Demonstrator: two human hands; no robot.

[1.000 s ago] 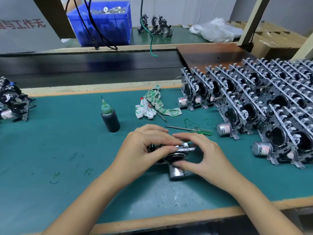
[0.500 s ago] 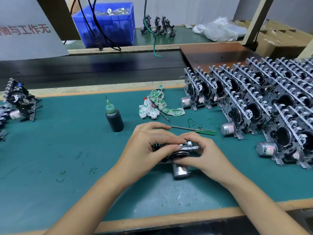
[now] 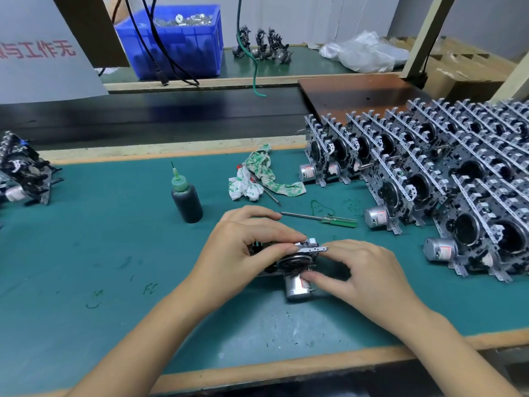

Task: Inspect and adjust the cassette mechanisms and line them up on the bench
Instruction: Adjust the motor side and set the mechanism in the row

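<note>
both hands [image 3: 243,247] gripping cassette mechanism [image 3: 289,262] (on bench [image 3: 100,253])

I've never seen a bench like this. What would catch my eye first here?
Probably the two hands at the centre of the green bench: the left hand and right hand both grip one cassette mechanism. Next, the dense rows of finished mechanisms standing upright on the right. Behind the hands stand a dark bottle and a green-handled screwdriver.
</note>
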